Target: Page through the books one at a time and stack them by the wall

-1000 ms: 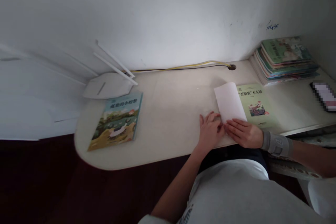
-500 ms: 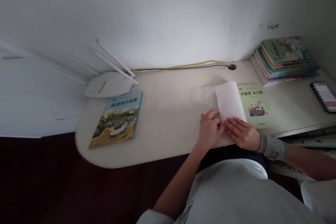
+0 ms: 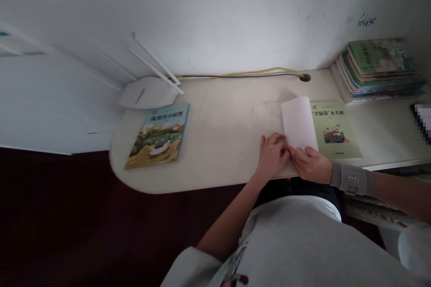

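A white sheet of paper (image 3: 299, 122), curved along its top edge, lies against the left side of a green-covered book (image 3: 336, 131) on the desk. My left hand (image 3: 272, 156) is at the paper's lower left corner, fingers bent and closed on its edge. Close against it, my right hand (image 3: 310, 164) pinches the paper's lower edge, thumb on top. The fingertips of both hands nearly meet, and the part of the paper between them is hidden. A grey band circles my right wrist.
On the left of the desk (image 3: 222, 143) lies a blue and yellow picture book (image 3: 160, 136), beside a white router (image 3: 150, 93) with antennas. A yellow cable (image 3: 249, 71) follows the wall to a hole. At the right are a book stack (image 3: 380, 71) and a phone (image 3: 422, 121).
My right hand has gone from lying flat on the paper to pinching its lower edge. My left hand stays at the corner. The whole view has shifted slightly.
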`<state>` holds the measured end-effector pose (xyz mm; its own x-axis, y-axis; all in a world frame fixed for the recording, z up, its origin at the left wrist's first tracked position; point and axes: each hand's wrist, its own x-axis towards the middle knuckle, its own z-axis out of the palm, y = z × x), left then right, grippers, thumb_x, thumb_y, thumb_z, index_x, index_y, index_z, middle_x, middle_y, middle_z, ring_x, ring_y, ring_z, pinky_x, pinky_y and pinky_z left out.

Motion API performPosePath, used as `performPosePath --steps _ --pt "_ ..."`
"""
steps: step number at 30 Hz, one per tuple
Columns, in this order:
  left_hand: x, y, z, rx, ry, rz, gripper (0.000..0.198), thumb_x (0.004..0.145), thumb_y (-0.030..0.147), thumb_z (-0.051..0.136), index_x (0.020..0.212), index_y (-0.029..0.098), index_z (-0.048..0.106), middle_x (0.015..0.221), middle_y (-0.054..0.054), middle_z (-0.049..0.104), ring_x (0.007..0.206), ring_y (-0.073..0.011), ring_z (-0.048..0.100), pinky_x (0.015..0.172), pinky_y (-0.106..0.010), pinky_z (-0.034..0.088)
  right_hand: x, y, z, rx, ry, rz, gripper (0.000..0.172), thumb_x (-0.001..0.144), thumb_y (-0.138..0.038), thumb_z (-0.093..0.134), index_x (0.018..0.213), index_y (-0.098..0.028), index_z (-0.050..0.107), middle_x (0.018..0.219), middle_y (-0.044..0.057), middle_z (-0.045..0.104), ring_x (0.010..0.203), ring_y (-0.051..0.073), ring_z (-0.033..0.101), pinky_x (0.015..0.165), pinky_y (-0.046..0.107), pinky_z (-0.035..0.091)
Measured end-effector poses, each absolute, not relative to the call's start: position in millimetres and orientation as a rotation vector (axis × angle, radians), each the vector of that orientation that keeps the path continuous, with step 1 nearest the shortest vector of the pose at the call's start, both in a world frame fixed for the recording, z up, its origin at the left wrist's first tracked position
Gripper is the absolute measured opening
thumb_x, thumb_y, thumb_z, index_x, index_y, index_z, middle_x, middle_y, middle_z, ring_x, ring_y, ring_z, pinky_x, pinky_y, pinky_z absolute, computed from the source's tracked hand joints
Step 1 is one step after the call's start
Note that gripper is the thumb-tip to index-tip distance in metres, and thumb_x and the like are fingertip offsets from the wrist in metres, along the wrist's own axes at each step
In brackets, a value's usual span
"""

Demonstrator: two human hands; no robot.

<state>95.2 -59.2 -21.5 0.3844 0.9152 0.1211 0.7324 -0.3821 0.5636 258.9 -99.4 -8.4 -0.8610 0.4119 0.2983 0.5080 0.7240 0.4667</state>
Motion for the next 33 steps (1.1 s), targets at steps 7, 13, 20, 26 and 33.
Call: performPosePath --steps 7,13,20,26,33 --pt "95.3 -58.9 -20.0 2.192 1.420 0.597 0.017 0.076 0.021 0.052 0.060 0.019 0.055 0.117 -0.006 0.059 0.115 -0.0221 0.049 0.108 -0.052 0.018 265.7 -95.7 -6.0 -0.745 -2.749 -0.716 0.027 0.088 -0.015 0.043 0.099 -0.005 0.065 0.110 0.019 0.063 0.086 0.020 0.052 0.064 0.033 0.039" --pt "95.6 -61.4 -20.9 2.234 1.434 0.596 0.016 0.076 0.019 0.052 0.060 0.019 0.056 0.118 -0.006 0.058 0.114 -0.0210 0.049 0.109 -0.050 0.018 290.3 -88.5 -0.7 -0.525 -2.742 -0.552 0.025 0.088 -0.016 0.046 0.106 -0.013 0.063 0.112 0.010 0.064 0.103 0.019 0.052 0.085 0.034 0.043" --pt "96.3 -63.3 -20.6 2.200 1.437 0.663 0.014 0.072 0.015 0.056 0.058 0.019 0.055 0.116 -0.006 0.059 0.112 -0.0204 0.051 0.108 -0.051 0.019 288.3 -79.6 -8.6 -0.446 -2.726 -0.443 0.022 0.087 -0.014 0.046 0.095 -0.015 0.066 0.106 0.009 0.067 0.108 0.018 0.055 0.094 0.040 0.045" --pt "97.6 -66.0 -22.4 2.192 1.460 0.798 0.015 0.071 0.013 0.056 0.057 0.019 0.054 0.115 -0.005 0.060 0.115 -0.0203 0.049 0.108 -0.050 0.019 281.6 -89.0 -16.2 -0.506 -2.647 -0.504 0.021 0.084 -0.009 0.047 0.090 -0.007 0.067 0.110 0.017 0.064 0.107 0.022 0.057 0.090 0.039 0.049" --pt "94.6 -63.8 -21.8 2.195 1.399 0.784 0.014 0.074 0.016 0.055 0.060 0.019 0.057 0.114 -0.007 0.060 0.113 -0.0207 0.050 0.106 -0.050 0.023 276.3 -93.2 -13.9 -0.666 -2.578 -0.481 0.026 0.086 -0.008 0.046 0.105 -0.007 0.063 0.107 0.016 0.065 0.103 0.021 0.057 0.083 0.036 0.050"
